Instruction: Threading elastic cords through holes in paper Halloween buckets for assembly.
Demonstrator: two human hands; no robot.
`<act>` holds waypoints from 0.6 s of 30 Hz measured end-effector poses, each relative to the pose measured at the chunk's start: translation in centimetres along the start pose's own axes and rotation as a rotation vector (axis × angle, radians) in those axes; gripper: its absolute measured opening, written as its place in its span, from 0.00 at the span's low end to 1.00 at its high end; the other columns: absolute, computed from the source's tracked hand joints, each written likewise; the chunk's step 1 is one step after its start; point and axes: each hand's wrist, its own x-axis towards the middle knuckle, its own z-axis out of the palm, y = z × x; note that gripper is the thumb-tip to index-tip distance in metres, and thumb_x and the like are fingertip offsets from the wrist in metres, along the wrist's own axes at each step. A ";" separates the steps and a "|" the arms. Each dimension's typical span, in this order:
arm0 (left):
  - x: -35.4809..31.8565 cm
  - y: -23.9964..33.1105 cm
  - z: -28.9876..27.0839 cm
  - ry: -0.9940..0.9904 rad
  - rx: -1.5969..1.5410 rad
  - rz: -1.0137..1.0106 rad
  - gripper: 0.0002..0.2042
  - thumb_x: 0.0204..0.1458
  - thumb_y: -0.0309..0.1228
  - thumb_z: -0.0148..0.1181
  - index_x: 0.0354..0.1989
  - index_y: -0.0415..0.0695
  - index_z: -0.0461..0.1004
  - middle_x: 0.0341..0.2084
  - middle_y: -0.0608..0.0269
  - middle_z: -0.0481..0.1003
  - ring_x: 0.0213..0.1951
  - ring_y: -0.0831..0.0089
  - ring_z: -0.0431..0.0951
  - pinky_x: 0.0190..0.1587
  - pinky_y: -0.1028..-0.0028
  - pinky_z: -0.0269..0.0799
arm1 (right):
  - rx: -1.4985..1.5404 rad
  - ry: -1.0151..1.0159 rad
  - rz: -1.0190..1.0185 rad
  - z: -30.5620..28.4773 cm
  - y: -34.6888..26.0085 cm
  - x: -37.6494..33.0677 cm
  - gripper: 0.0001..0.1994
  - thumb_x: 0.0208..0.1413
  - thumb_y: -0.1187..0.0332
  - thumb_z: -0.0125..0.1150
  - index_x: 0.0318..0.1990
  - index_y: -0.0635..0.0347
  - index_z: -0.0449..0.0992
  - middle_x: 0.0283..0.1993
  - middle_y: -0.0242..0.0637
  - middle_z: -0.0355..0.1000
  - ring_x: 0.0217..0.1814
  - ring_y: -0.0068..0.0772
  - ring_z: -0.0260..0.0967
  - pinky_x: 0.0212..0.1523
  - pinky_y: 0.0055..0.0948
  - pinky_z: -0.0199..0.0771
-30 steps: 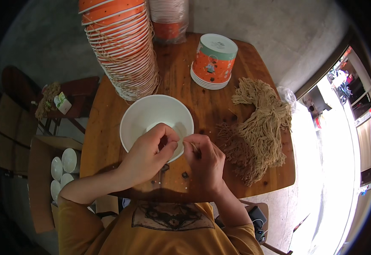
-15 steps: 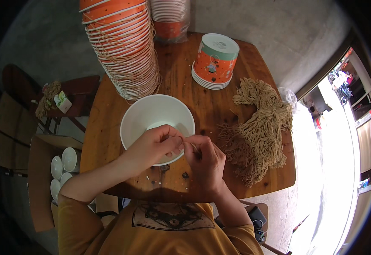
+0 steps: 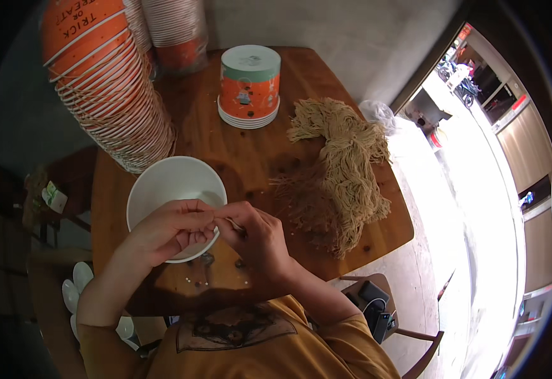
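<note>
While both hands met over the near rim of the white bowl (image 3: 171,189), the left hand (image 3: 173,230) and right hand (image 3: 257,237) pinched a small pale piece (image 3: 230,222) between fingertips; open tabletop (image 3: 250,148) lay beyond, noodles (image 3: 339,164) rightward.

White bowl (image 3: 169,183); orange-white striped cup stack (image 3: 108,88); tan noodles (image 3: 342,164); brown wooden table (image 3: 238,151).

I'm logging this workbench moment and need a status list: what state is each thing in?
White bowl: upright, looks empty, partly covered by the hands.
Left hand: fingers curled, pinching something small.
Right hand: fingertips meeting the left's.
Orange cup stack: nested, leaning.
Lidded orange cup: closed, on spare lids.
Noodle pile: loose, on the table.
</note>
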 end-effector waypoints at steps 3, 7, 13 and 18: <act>-0.2 -0.1 0.5 0.022 -0.011 0.030 0.08 0.59 0.26 0.56 0.43 0.36 0.73 0.33 0.64 0.75 0.33 0.80 0.74 0.38 0.81 0.71 | -0.019 -0.090 0.054 -0.3 -0.2 0.1 0.09 0.52 0.75 0.64 0.41 0.54 0.73 0.29 0.36 0.75 0.30 0.34 0.77 0.29 0.31 0.76; -0.2 -0.2 1.0 0.012 0.012 0.089 0.08 0.59 0.27 0.56 0.44 0.37 0.73 0.34 0.64 0.75 0.35 0.79 0.74 0.40 0.80 0.71 | 0.255 -0.096 0.338 -0.8 -1.1 -0.1 0.09 0.56 0.76 0.63 0.43 0.59 0.73 0.28 0.31 0.73 0.31 0.12 0.68 0.31 0.21 0.72; -0.4 -0.1 0.8 0.047 -0.017 0.102 0.07 0.57 0.26 0.55 0.41 0.40 0.74 0.33 0.66 0.75 0.35 0.81 0.74 0.41 0.81 0.69 | 0.239 -0.105 0.408 -1.1 -0.8 0.3 0.05 0.58 0.76 0.59 0.41 0.59 0.73 0.23 0.29 0.68 0.25 0.13 0.61 0.29 0.18 0.67; -0.4 0.0 0.8 -0.002 -0.020 0.123 0.03 0.56 0.25 0.54 0.37 0.42 0.73 0.30 0.67 0.74 0.34 0.83 0.73 0.40 0.82 0.69 | 0.120 -0.136 0.337 -1.2 -1.4 0.9 0.03 0.56 0.75 0.60 0.38 0.60 0.73 0.23 0.33 0.69 0.24 0.15 0.63 0.28 0.19 0.68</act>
